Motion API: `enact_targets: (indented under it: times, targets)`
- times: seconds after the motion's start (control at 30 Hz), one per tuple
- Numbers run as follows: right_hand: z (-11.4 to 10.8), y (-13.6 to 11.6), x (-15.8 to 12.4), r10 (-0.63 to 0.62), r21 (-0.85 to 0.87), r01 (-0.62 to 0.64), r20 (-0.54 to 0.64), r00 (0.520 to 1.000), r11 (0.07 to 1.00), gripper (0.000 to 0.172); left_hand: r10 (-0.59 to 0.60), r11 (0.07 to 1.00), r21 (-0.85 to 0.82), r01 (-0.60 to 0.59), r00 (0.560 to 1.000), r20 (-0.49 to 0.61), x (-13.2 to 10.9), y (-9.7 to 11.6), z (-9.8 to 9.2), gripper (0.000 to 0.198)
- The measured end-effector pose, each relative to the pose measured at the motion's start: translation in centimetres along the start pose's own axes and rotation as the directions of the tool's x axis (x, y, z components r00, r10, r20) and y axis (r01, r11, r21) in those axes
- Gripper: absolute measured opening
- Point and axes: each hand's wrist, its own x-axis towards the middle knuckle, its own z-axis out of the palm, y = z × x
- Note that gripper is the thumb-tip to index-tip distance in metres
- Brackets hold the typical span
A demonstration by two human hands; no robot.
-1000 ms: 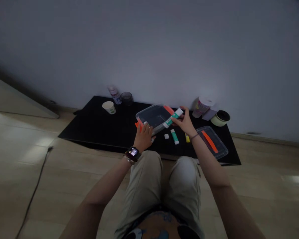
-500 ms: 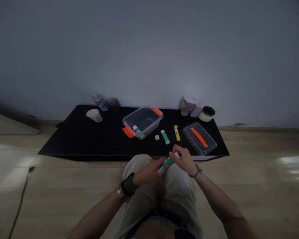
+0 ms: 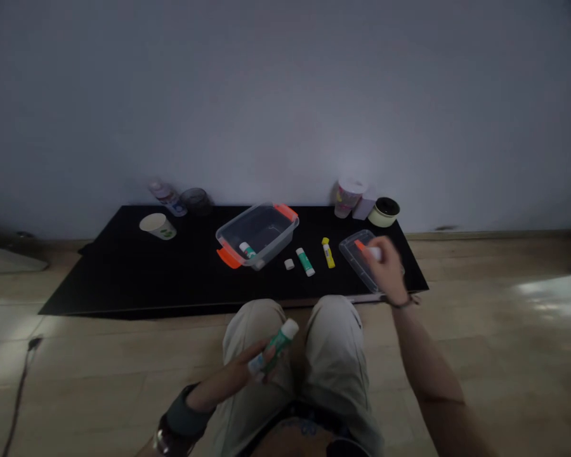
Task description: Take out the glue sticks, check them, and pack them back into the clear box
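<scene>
My left hand [image 3: 257, 362] is closed around a green and white glue stick [image 3: 280, 343] above my lap, its white end pointing up and right. Over the clear lid [image 3: 356, 266] with an orange handle, my right hand [image 3: 387, 270] pinches a small white cap [image 3: 375, 253]; the hand is slightly blurred and hides part of the lid. On the black table lie another green glue stick [image 3: 305, 261], a loose white cap [image 3: 289, 264] and a yellow stick [image 3: 328, 253]. One more glue stick [image 3: 248, 250] shows inside the clear box [image 3: 280, 243] with orange clips.
At the back left stand a paper cup [image 3: 158, 226], a purple-white bottle [image 3: 169, 198] and a dark glass [image 3: 196, 202]. A patterned cup [image 3: 347, 199], a pale box [image 3: 364, 205] and a cream container [image 3: 384, 212] stand at the back right. A wall rises behind the table.
My hands have moved apart. The right one has gone right and up over the lid with the white cap; the left one has come down and left with the glue stick.
</scene>
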Motion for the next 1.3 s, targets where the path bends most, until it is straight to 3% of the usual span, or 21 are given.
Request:
enact_targets:
  times: [0.03,0.1,0.17,0.23,0.3,0.37,0.43,0.47,0.5,0.6,0.67,0.73,0.8,0.87,0.93,1.03,1.13,1.3]
  targets:
    - [2.3,0.9,0.2,0.036,-0.083,-0.024,0.147,0.989,0.996,0.022,-0.057,0.998,-0.009,0.057,0.998,0.035,0.4,0.4,-0.2,0.046]
    - [7.4,2.3,0.2,0.157,-0.281,-0.042,0.400,0.903,0.959,0.026,-0.113,0.993,-0.032,0.116,0.990,0.086,1.4,1.3,-0.4,0.055]
    - [11.6,3.2,0.0,0.250,-0.440,-0.007,0.497,0.831,0.898,0.024,-0.086,0.993,-0.072,0.091,0.994,0.070,2.2,2.2,-0.4,0.058]
    - [14.1,3.7,0.0,0.302,-0.536,0.041,0.534,0.790,0.843,0.024,-0.071,0.992,-0.105,0.075,0.997,0.042,2.6,2.6,-0.3,0.057]
    - [14.9,3.8,0.2,0.325,-0.589,0.062,0.528,0.785,0.806,0.028,-0.086,0.989,-0.117,0.088,0.996,0.025,2.8,2.3,-0.3,0.055]
    - [14.7,3.5,0.2,0.316,-0.595,0.045,0.488,0.814,0.802,0.033,-0.098,0.990,-0.097,0.098,0.995,0.006,3.0,1.7,-0.3,0.051]
    - [13.9,2.6,-0.4,0.274,-0.507,0.012,0.484,0.831,0.862,0.035,-0.086,0.996,-0.026,0.086,0.996,0.002,3.4,1.1,-0.2,0.046]
    - [13.6,2.0,-1.0,0.236,-0.412,0.004,0.530,0.814,0.911,0.034,-0.070,0.997,0.025,0.070,0.998,0.004,3.7,1.0,0.1,0.043]
    - [13.2,1.4,-1.8,0.181,-0.290,0.002,0.605,0.776,0.957,0.034,-0.047,0.996,0.074,0.046,0.999,0.005,4.0,1.0,0.4,0.040]
    - [12.7,-0.7,-4.5,-0.017,0.014,0.010,0.811,0.585,1.000,0.036,0.013,0.990,0.140,-0.019,0.999,0.041,5.1,1.2,2.0,0.043]
    - [12.6,-1.5,-5.5,-0.054,0.053,0.018,0.846,0.531,0.998,0.040,0.018,0.994,0.108,-0.030,0.993,0.114,5.8,1.2,3.0,0.060]
    - [12.5,-1.5,-5.3,-0.032,0.041,-0.004,0.835,0.549,0.999,0.042,0.029,0.996,0.083,-0.046,0.981,0.191,6.3,1.0,3.5,0.076]
    - [12.4,-0.8,-3.7,0.015,-0.007,-0.017,0.791,0.611,1.000,0.040,0.052,0.994,0.079,-0.070,0.976,0.211,6.3,0.5,3.2,0.085]
    - [12.6,0.1,-1.4,0.119,-0.183,0.016,0.699,0.706,0.983,0.040,0.057,0.994,0.084,-0.075,0.980,0.192,6.0,0.1,2.4,0.083]
    - [13.2,1.0,0.8,0.247,-0.443,0.046,0.581,0.775,0.896,0.042,0.026,0.994,0.098,-0.044,0.984,0.177,5.4,-0.2,1.3,0.075]
    - [14.9,1.7,2.9,0.368,-0.654,0.098,0.535,0.761,0.750,0.043,-0.021,0.991,0.130,-0.002,0.984,0.179,4.3,-0.5,-0.1,0.063]
    - [16.8,2.2,3.3,0.386,-0.678,0.159,0.578,0.719,0.718,0.043,-0.027,0.992,0.129,0.001,0.981,0.192,3.1,-0.9,-1.2,0.059]
    - [17.8,2.9,2.9,0.363,-0.706,0.196,0.557,0.747,0.681,0.036,-0.016,0.995,0.095,0.006,0.995,0.095,2.0,-1.1,-2.6,0.051]
